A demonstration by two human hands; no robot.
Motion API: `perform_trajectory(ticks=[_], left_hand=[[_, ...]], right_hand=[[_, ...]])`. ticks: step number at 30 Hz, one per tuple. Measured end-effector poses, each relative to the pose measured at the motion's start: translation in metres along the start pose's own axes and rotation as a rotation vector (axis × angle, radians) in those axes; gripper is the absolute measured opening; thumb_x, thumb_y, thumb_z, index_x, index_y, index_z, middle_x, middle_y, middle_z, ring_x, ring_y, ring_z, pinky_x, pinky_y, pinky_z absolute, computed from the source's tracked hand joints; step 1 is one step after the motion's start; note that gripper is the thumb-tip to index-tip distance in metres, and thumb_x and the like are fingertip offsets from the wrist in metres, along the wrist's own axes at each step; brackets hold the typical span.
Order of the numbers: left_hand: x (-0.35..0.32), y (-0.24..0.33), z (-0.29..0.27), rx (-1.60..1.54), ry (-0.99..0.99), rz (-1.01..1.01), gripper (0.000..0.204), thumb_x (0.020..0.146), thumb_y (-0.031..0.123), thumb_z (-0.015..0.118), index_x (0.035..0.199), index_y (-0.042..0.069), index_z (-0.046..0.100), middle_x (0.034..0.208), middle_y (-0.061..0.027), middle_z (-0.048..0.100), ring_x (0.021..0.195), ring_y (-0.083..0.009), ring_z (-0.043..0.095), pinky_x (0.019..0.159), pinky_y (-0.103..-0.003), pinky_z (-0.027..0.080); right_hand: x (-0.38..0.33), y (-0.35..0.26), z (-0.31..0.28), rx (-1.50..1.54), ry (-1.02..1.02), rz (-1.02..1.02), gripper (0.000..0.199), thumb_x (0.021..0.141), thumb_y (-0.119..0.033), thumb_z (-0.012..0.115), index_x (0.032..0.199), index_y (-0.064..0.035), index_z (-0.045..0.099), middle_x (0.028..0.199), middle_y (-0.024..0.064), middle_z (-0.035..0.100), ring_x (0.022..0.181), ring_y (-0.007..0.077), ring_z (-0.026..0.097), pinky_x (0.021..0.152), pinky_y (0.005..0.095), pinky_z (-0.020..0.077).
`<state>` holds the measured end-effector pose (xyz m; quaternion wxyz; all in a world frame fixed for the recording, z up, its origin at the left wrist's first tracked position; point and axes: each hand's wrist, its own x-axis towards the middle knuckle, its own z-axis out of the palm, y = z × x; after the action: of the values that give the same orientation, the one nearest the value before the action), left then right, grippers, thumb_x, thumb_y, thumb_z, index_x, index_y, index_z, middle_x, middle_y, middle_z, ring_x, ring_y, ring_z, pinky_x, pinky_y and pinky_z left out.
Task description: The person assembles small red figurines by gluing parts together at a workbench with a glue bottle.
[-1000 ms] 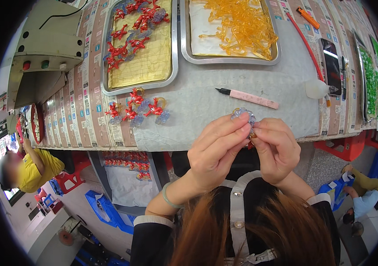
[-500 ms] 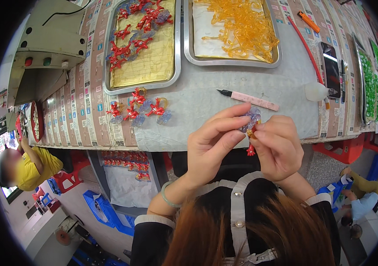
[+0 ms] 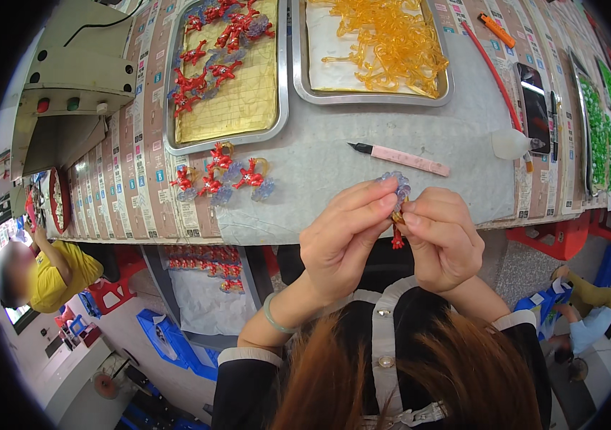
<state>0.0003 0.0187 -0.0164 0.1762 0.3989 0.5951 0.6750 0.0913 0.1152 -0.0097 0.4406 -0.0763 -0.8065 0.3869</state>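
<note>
Between both hands, over the table's near edge, is a small plastic figurine point(image 3: 397, 242) with a red body, a translucent purple-blue part and an amber bit. My left hand point(image 3: 348, 233) pinches it near the purple-blue part with thumb and fingers. From the other side, thumb and fingertips of my right hand point(image 3: 445, 233) are closed at the amber bit. My fingers hide most of the figurine. Farther left, several similar red figurines point(image 3: 211, 184) with amber loops lie on the table. Just beyond my hands rests a pink-handled craft knife point(image 3: 409, 159) with a dark tip.
A metal tray point(image 3: 283, 107) holds more red and purple-blue figurines; another tray point(image 3: 370, 100) is heaped with amber pieces point(image 3: 391, 50). To the right are a squeeze bottle point(image 3: 509, 144), a phone point(image 3: 533, 107) and an orange lighter point(image 3: 497, 30). An open drawer point(image 3: 208, 301) sits below the table.
Both hands have shifted slightly left with the figurine and come closer together. My left fingers now cover more of the purple-blue part's side.
</note>
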Motion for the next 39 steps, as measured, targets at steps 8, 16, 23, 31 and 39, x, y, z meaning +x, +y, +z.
perform_trajectory(ticks=[8, 16, 23, 31, 39], left_hand=[[0.005, -0.004, -0.003, -1.061, 0.007, -0.631, 0.025, 0.085, 0.009, 0.043, 0.107, -0.003, 0.043, 0.112, -0.0154, 0.046, 0.098, -0.0215, 0.049, 0.083, -0.031, 0.04], [0.005, -0.002, -0.005, -1.201, -0.077, -0.718, 0.031, 0.083, 0.014, 0.048, 0.109, -0.001, 0.042, 0.109, -0.0147, 0.047, 0.094, -0.02, 0.051, 0.081, -0.031, 0.042], [0.0, -0.005, -0.003, -1.254, -0.08, -0.721, 0.025, 0.082, 0.009, 0.049, 0.104, -0.001, 0.046, 0.102, -0.0127, 0.051, 0.091, -0.0209, 0.053, 0.078, -0.031, 0.044], [-0.004, -0.007, -0.007, -1.123, -0.008, -0.664, 0.026, 0.079, 0.011, 0.053, 0.101, -0.001, 0.047, 0.105, -0.0151, 0.048, 0.092, -0.0232, 0.053, 0.081, -0.036, 0.043], [-0.003, -0.017, -0.016, -1.081, 0.115, -0.629, 0.032, 0.078, 0.015, 0.056, 0.104, 0.001, 0.044, 0.112, -0.0123, 0.044, 0.096, -0.0239, 0.051, 0.081, -0.038, 0.044]], right_hand=[[0.01, -0.004, 0.003, -0.062, 0.0, 0.162, 0.029, 0.058, -0.003, 0.069, 0.084, -0.0021, 0.056, 0.079, 0.0087, 0.053, 0.071, 0.0208, 0.049, 0.061, 0.0278, 0.0408], [0.006, -0.004, 0.001, -0.028, -0.032, 0.221, 0.035, 0.055, -0.006, 0.072, 0.085, -0.0021, 0.055, 0.079, 0.0085, 0.051, 0.07, 0.0196, 0.049, 0.061, 0.0271, 0.0409], [0.003, -0.006, -0.003, 0.034, -0.047, 0.26, 0.034, 0.057, -0.007, 0.073, 0.085, -0.0013, 0.055, 0.078, 0.0088, 0.051, 0.068, 0.0189, 0.05, 0.057, 0.0256, 0.042], [-0.002, 0.003, -0.017, -0.019, -0.066, 0.231, 0.034, 0.059, -0.006, 0.071, 0.088, -0.0006, 0.054, 0.083, 0.0104, 0.05, 0.075, 0.0207, 0.049, 0.065, 0.0297, 0.0417], [-0.029, 0.085, -0.086, -0.502, 0.486, 0.53, 0.044, 0.07, -0.012, 0.063, 0.105, 0.0019, 0.041, 0.102, 0.0107, 0.045, 0.095, 0.018, 0.041, 0.084, 0.0295, 0.0321]])
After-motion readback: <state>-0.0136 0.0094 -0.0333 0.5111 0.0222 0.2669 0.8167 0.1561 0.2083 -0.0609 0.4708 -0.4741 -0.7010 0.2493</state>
